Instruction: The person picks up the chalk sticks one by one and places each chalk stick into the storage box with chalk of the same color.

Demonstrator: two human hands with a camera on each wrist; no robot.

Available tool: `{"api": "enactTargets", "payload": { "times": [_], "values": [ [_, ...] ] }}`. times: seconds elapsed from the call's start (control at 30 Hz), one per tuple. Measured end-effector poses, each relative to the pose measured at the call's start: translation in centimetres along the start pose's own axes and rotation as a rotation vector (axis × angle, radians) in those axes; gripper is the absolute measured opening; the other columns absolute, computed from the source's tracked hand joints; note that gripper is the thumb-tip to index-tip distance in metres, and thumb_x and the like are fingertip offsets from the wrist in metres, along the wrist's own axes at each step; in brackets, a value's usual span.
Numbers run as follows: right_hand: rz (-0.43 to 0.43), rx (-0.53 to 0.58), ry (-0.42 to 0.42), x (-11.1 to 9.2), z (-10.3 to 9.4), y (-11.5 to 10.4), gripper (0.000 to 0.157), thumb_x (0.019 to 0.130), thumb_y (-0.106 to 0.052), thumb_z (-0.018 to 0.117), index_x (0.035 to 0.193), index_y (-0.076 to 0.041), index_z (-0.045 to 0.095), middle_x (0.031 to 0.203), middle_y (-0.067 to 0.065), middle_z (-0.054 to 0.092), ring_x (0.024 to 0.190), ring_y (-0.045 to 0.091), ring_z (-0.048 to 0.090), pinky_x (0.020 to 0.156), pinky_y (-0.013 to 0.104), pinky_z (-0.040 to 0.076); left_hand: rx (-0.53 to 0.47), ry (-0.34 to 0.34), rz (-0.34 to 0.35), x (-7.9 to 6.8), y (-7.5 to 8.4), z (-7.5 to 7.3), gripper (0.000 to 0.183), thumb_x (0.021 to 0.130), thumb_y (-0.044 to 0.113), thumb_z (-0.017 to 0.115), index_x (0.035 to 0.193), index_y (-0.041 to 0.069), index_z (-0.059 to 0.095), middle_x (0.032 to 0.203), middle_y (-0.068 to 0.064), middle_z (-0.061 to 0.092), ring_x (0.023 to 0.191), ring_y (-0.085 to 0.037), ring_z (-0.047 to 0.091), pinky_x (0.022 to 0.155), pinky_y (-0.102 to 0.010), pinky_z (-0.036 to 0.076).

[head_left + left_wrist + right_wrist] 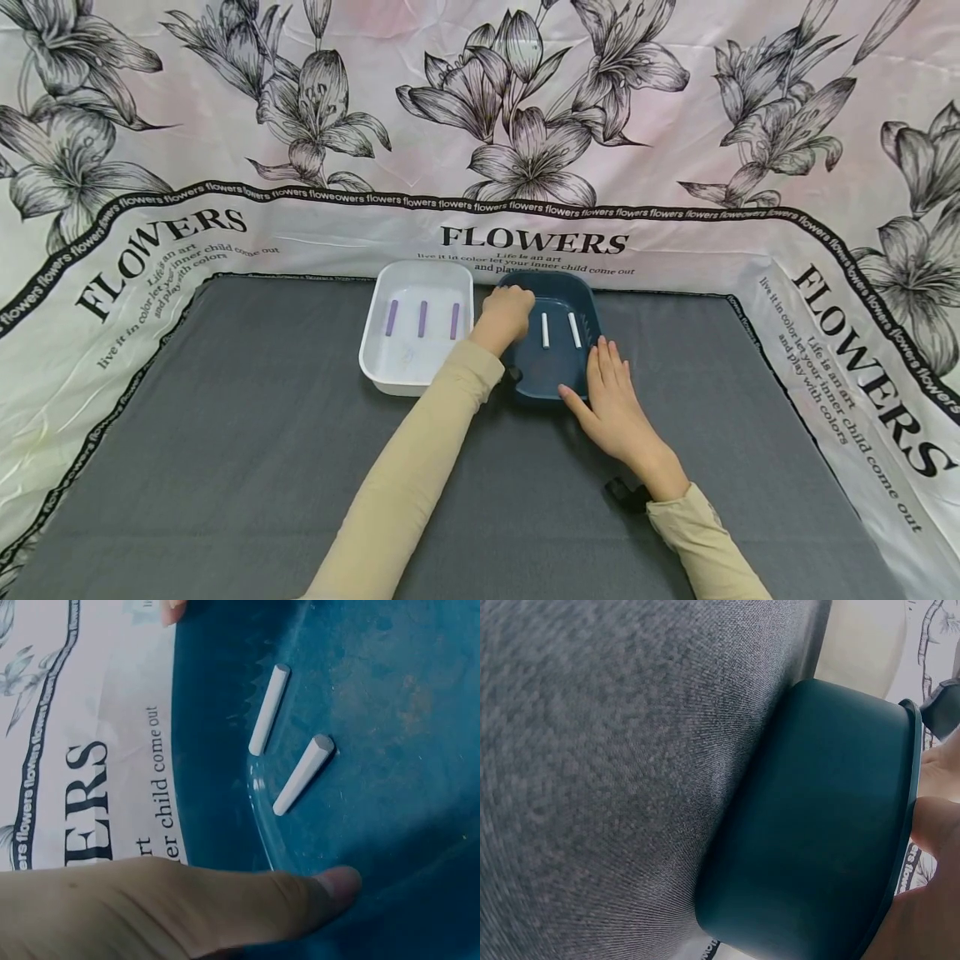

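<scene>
Inside the blue tray (557, 379), two white chalk sticks (545, 330) lie side by side, apart from each other. My left hand (507, 317) reaches over the tray's left side with its fingers bent down. Its thumb (322, 891) shows above the tray floor in the left wrist view; the fingertips are hidden, so whatever they might hold cannot be seen. With fingers extended, my right hand (617, 404) rests on the tray's right front rim. The right wrist view shows that hand against the rim above the tray's outer wall (810, 817).
A white tray (408, 375) stands close to the left of the blue one, with three purple chalk sticks (422, 319) spaced out inside. Both trays sit on a grey cloth (247, 450). Behind them hangs a flower-printed cloth (330, 225).
</scene>
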State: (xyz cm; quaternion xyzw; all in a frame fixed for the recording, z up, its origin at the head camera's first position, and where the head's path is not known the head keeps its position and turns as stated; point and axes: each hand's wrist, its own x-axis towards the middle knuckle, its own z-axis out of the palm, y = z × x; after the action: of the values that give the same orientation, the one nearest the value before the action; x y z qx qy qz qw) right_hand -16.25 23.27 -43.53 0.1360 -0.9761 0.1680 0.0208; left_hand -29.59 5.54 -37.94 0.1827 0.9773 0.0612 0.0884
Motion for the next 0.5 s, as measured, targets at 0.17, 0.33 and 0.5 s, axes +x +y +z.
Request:
{"api": "enactTargets", "payload": {
  "times": [0.17, 0.33, 0.5],
  "values": [
    [0.002, 0.008, -0.002, -0.1, 0.0, -0.1, 0.087, 0.096, -0.056, 0.035, 0.147, 0.007, 0.004, 0.155, 0.022, -0.006, 0.142, 0.033, -0.010, 0.112, 0.056, 0.003, 0.044, -0.027, -0.016, 0.1, 0.3, 0.2, 0.040, 0.089, 0.015, 0.062, 0.129, 0.019, 0.056, 0.130, -0.003, 0.054, 0.125, -0.026, 0.045, 0.111, -0.038, 0.027],
    [0.003, 0.005, 0.000, 0.0, 0.0, -0.1, 0.087, 0.096, -0.056, 0.035, 0.147, 0.007, 0.005, 0.155, 0.022, -0.005, 0.142, 0.031, -0.012, 0.112, 0.056, 0.003, 0.056, -0.033, -0.014, 0.4, 0.3, 0.6, 0.041, 0.090, 0.014, 0.062, 0.130, 0.019, 0.055, 0.135, -0.004, 0.051, 0.130, -0.026, 0.040, 0.115, -0.037, 0.017],
    [0.007, 0.005, -0.002, -0.1, -0.1, -0.2, 0.087, 0.096, -0.057, 0.035, 0.147, 0.007, 0.005, 0.155, 0.021, -0.005, 0.142, 0.030, -0.012, 0.112, 0.055, 0.003, 0.096, -0.031, -0.011, 0.7, 0.4, 1.2, 0.042, 0.089, 0.015, 0.063, 0.130, 0.020, 0.055, 0.136, -0.003, 0.051, 0.130, -0.027, 0.041, 0.115, -0.042, 0.013]
  ]
}}
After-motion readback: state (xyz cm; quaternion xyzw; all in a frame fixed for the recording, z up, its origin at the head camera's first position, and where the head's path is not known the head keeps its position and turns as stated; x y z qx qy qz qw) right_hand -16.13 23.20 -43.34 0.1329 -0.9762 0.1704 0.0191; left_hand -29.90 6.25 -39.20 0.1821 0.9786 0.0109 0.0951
